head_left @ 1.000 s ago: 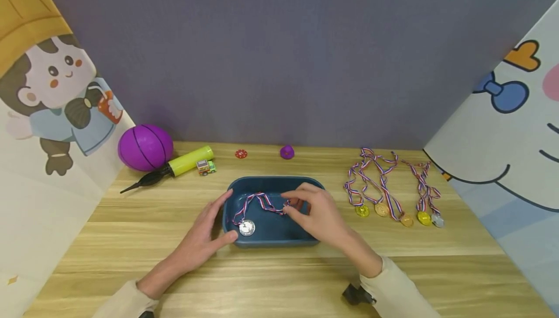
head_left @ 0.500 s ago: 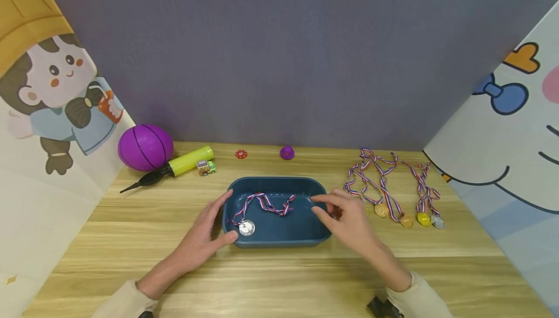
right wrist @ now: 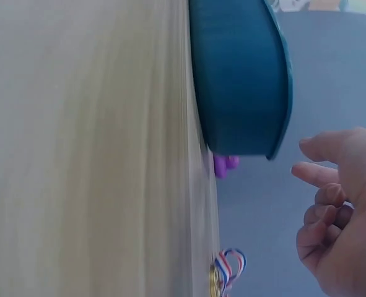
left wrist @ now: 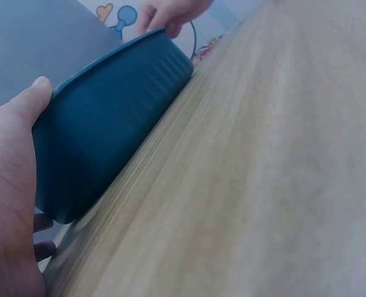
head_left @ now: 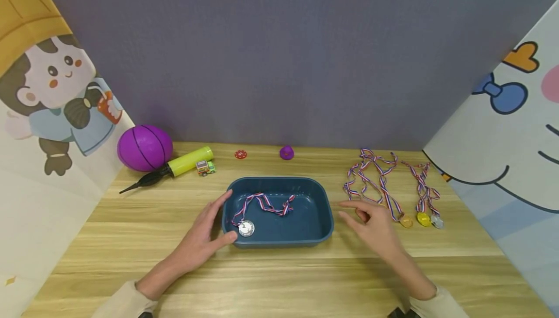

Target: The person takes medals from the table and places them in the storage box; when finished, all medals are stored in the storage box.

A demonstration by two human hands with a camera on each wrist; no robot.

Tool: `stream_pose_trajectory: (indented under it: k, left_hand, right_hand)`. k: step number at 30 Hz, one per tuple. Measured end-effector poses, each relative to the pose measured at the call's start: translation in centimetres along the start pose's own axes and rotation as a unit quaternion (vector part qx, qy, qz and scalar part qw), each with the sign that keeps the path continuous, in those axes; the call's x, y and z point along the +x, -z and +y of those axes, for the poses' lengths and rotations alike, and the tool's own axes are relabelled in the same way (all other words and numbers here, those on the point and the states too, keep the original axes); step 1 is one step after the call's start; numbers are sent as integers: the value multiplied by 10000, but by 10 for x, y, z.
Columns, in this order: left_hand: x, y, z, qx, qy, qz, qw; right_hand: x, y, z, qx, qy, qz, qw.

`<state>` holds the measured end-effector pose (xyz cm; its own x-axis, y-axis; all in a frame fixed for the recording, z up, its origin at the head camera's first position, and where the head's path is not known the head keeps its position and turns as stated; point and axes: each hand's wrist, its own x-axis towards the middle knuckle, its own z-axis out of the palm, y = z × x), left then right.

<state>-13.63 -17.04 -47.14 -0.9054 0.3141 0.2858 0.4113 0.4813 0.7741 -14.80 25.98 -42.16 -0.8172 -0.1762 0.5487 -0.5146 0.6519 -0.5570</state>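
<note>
A dark blue plastic bin (head_left: 284, 244) sits mid-table. Inside, at its left, lies a silver medal (head_left: 246, 228), its striped ribbon (head_left: 264, 203) trailing rightward over the floor. My left hand (head_left: 198, 240) rests against the bin's left end, fingers fairly straight, with the thumb at the near-left corner; in the left wrist view the bin hides part of its fingers. Beyond the right end hovers my right hand (head_left: 371, 225), holding nothing. Its thumb and index finger reach toward the bin with a gap between them, while the other fingers (right wrist: 322, 213) are curled in.
Several medals lie at the right, including a bronze one (head_left: 406, 220), a gold one (head_left: 423, 219) and a silver one (head_left: 437, 221). Along the back are a purple ball (head_left: 145, 148), yellow pump (head_left: 190, 161), toy truck (head_left: 205, 167), red chip (head_left: 240, 154) and purple item (head_left: 287, 152).
My right hand has let go of the ribbon's end and moved right, out of the bin and past its right rim. The medal, bin and left hand stay in place.
</note>
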Motion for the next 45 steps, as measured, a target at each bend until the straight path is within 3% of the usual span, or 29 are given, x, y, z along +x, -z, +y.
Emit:
stream_pose_trajectory:
  k: [9,27,45]
  left_hand:
    - [0,0,1,35,-17,11,10000]
    - [0,0,-1,33,43,-19,10000]
    - [0,0,-1,-6,8,-7,10000]
  right_hand:
    - [-8,18,17,-223,-665,-32,9975]
    - [-13,29,46,-1090,-1267,-43,9859]
    - [-19,19,68,-1698,-1289,-332,9764]
